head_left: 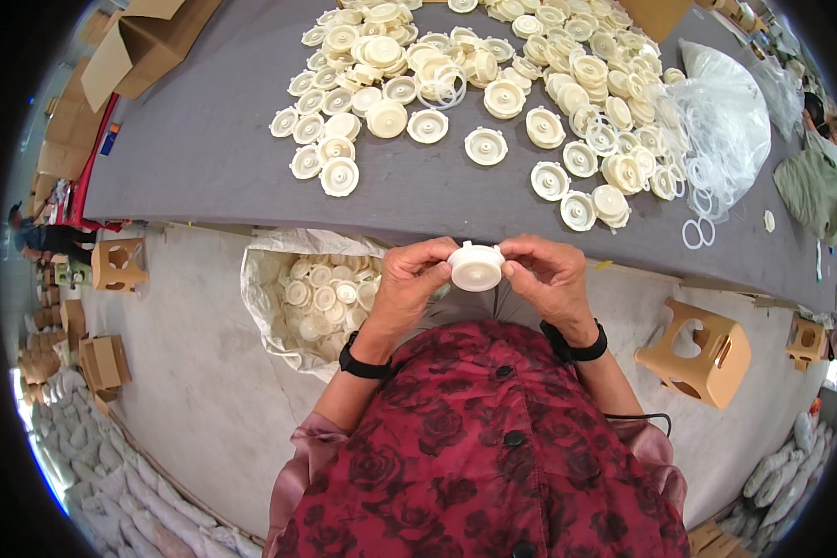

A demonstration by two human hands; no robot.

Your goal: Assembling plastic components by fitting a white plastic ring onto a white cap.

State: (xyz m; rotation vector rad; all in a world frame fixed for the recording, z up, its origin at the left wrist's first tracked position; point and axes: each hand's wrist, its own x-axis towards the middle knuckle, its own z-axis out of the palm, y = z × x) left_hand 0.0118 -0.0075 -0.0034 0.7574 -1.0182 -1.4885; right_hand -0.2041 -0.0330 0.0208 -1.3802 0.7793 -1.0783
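Between my two hands, just off the table's near edge, is a round cream plastic cap (477, 268) with small lugs on its rim. My left hand (413, 279) pinches its left side with thumb and forefinger. On the opposite side, my right hand (547, 277) grips the rim the same way. Many like caps lie in loose heaps on the grey table (242, 139), some face up, some turned over. The nearest single cap (485, 146) lies beyond my hands. Thin clear sealing rings (698, 232) lie at the right, and a few rest on the caps.
An open white woven sack (262, 279) full of caps stands on the floor below the table, left of me. A clear plastic bag (727, 121) with rings spills at the table's right. Tan plastic stools (707, 349) stand on both sides. A cardboard box (144, 46) sits far left.
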